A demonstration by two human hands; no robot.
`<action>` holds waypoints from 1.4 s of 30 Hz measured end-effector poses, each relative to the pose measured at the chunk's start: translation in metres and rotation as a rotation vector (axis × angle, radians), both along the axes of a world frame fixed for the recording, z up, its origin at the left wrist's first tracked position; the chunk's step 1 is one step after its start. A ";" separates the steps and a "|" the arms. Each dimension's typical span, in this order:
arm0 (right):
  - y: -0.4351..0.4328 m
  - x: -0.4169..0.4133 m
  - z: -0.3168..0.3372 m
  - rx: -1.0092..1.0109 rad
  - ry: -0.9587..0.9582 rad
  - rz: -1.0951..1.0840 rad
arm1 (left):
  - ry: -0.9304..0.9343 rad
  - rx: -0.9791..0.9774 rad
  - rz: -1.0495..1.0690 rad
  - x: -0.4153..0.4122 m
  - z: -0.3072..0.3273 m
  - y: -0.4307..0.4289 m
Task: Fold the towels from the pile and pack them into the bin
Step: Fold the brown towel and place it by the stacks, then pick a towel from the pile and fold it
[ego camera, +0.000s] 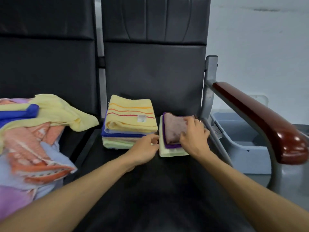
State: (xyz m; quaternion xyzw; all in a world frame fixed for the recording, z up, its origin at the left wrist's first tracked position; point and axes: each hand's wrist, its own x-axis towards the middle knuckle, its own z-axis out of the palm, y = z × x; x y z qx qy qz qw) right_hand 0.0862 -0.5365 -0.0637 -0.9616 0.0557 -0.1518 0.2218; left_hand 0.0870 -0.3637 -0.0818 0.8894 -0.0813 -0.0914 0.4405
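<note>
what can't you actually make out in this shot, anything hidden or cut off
Head view only:
1. Grey bin: its inside is largely hidden by the wooden armrest; contents unseen.
2. Unfolded towel pile: cut off by the left edge.
3. Left hand: fingertips blurred, so whether they pinch the small folded stack is unclear.
4. Right hand: covers part of the mauve towel; gripping or just pressing cannot be told.

No legible text, brand, number or sign is recorded. A small white label (141, 118) is noted on the yellow striped towel (130, 114) topping the folded stack, but its print is too blurred to be read. A striped sticker (216, 130) on the rim of the grey bin (242, 144) is likewise illegible.
</note>
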 end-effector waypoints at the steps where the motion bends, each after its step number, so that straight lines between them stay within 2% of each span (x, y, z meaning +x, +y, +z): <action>1: 0.019 -0.009 0.006 0.003 -0.003 0.053 | -0.006 -0.003 0.019 -0.012 0.006 0.023; 6: 0.110 -0.030 0.025 0.088 -0.040 0.349 | -0.083 -0.057 0.103 -0.046 0.030 0.125; 10: 0.189 -0.034 0.031 0.086 -0.003 0.543 | -0.234 -0.105 0.292 -0.067 0.029 0.202; 14: 0.263 -0.032 0.023 0.119 0.042 0.704 | -0.563 0.176 0.424 -0.085 0.028 0.261; 16: 0.289 -0.031 0.019 0.134 0.054 0.738 | -0.685 0.214 0.495 -0.090 0.035 0.281; 18: 0.314 -0.030 0.013 0.176 0.061 0.767 | -0.650 0.314 0.580 -0.092 0.037 0.305; 21: 0.337 -0.031 0.007 0.221 0.068 0.798 | -0.347 0.524 0.657 -0.097 0.031 0.336; 23: 0.346 -0.031 0.004 0.232 0.073 0.826 | -0.239 0.560 0.634 -0.100 0.028 0.349; 29: 0.352 -0.032 0.009 0.237 0.112 0.874 | -0.361 0.458 0.621 -0.097 0.029 0.350; 30: 0.352 -0.032 0.013 0.236 0.103 0.879 | -0.394 0.371 0.623 -0.096 0.031 0.348; 34: 0.348 -0.039 0.036 0.248 -0.006 0.906 | -0.460 -0.183 0.629 -0.101 0.048 0.327; 36: 0.340 -0.043 0.053 0.274 -0.058 0.887 | -0.496 -0.351 0.583 -0.104 0.059 0.312; 39: 0.323 -0.044 0.083 0.248 -0.160 0.840 | -0.539 -0.407 0.484 -0.106 0.080 0.291; 42: 0.300 -0.051 0.119 0.213 -0.323 0.759 | -0.624 -0.360 0.444 -0.110 0.119 0.275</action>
